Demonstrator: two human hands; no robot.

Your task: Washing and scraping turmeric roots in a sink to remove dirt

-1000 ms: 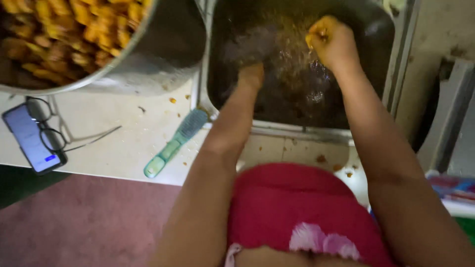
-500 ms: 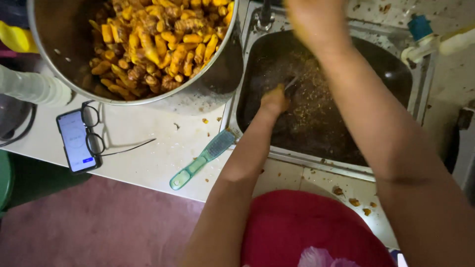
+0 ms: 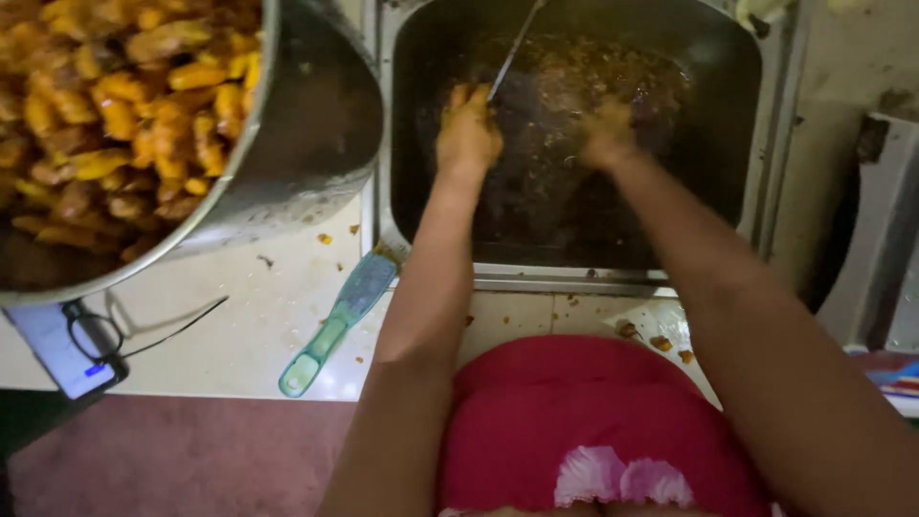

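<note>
A deep rectangular steel sink (image 3: 766, 144) fills the top middle of the view, its dark basin coated with brown, greasy food residue, and a thin stream of tap water (image 3: 515, 48) falls into it. To its left a large round metal pot (image 3: 306, 144) sits on the pale countertop (image 3: 249, 325), heaped with orange-yellow cooked food pieces (image 3: 105, 115). Both bare arms reach down into the basin from a person wearing a red garment. The left hand (image 3: 467, 134), smeared yellow, is loosely curled right under the falling water; it seems to grip nothing. The right hand (image 3: 608, 134) is blurred beside it, low against the dirty sink floor, and whether it is open or closed cannot be told. The step appears to be rinsing the soiled hands. Judging from this, the next move calls for rubbing both hands together beneath the narrow stream. On the counter lie a translucent green-handled brush or scraper (image 3: 337, 324) near the sink's corner, a smartphone (image 3: 59, 349) at the left edge, and thin-framed glasses (image 3: 124, 330) resting partly on it.
</note>
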